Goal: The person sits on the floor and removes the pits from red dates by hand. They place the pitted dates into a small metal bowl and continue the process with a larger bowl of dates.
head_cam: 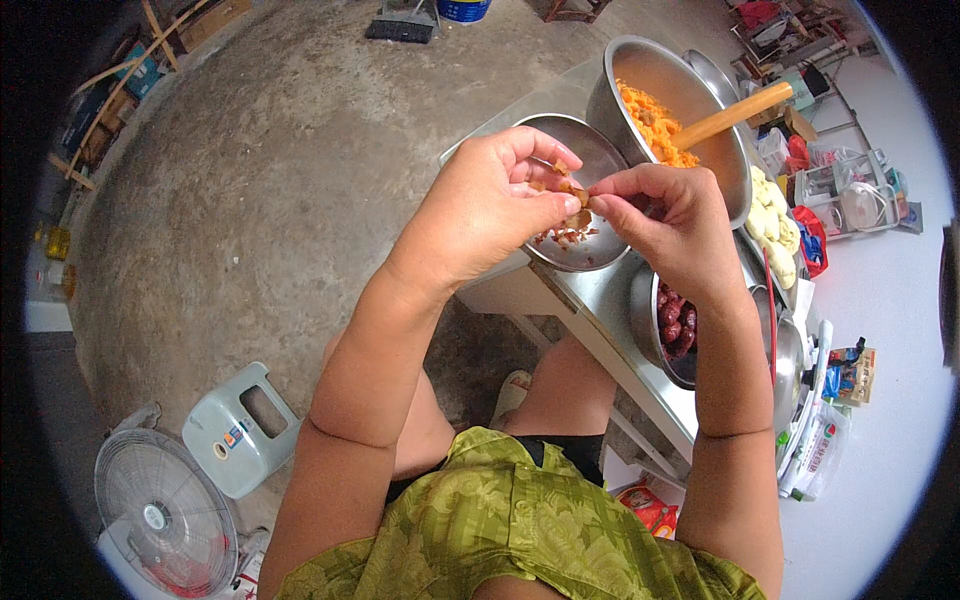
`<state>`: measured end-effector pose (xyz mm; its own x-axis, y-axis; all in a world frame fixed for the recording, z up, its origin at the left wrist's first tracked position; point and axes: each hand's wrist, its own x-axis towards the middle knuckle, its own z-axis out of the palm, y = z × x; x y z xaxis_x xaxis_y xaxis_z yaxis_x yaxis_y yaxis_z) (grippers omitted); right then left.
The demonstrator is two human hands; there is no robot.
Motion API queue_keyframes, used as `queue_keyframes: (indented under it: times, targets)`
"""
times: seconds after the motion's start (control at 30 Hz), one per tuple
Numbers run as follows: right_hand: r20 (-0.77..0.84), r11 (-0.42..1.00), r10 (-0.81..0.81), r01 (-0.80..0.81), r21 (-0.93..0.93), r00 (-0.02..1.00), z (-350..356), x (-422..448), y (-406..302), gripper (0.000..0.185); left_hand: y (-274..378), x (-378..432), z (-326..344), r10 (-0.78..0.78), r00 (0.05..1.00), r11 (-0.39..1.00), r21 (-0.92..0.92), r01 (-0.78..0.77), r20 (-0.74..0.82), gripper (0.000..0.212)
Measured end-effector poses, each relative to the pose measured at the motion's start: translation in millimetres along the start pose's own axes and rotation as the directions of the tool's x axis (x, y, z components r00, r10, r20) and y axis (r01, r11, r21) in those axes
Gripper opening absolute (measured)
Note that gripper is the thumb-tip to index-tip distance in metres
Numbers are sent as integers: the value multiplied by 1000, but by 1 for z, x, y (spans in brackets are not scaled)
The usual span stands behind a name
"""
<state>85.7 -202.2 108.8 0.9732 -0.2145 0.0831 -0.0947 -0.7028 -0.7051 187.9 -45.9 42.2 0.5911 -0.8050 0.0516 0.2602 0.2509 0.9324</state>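
Note:
My left hand [484, 199] holds torn brown pieces of fruit [577, 199], apparently jujube, between thumb and fingers. The thumb and forefinger of my right hand [679, 221] pinch the edge of the same piece. Both hands are above a round stainless steel bowl [598, 142], where reddish-brown torn bits [568, 237] lie near the front side. Below my right wrist stands a second metal bowl [644, 319] of wrinkled dark red jujubes [672, 319], partly hidden by my forearm.
A large steel basin [709, 97] holds orange mash [649, 120] and a wooden handle [731, 118]. Pale yellow dough pieces [776, 229] lie on a tray to the right. Beside me on the left are a plastic stool [225, 457] and a fan [161, 510].

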Motion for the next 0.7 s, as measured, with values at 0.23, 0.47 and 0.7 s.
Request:
queue_keyframes:
  times: [0.23, 0.47, 0.7]
  targets:
    - [3, 999, 40, -40, -5, 999, 2, 2, -1, 17, 2, -1, 2, -7, 1000, 1000, 0, 7, -19, 26]
    - [-23, 999, 32, -32, 1, 999, 4, 2, 0, 17, 2, 0, 2, 4, 1000, 1000, 4, -3, -31, 27]
    - [14, 999, 40, -40, -23, 999, 2, 3, -1, 17, 0, 0, 2, 33, 998, 999, -1, -33, -50, 28]
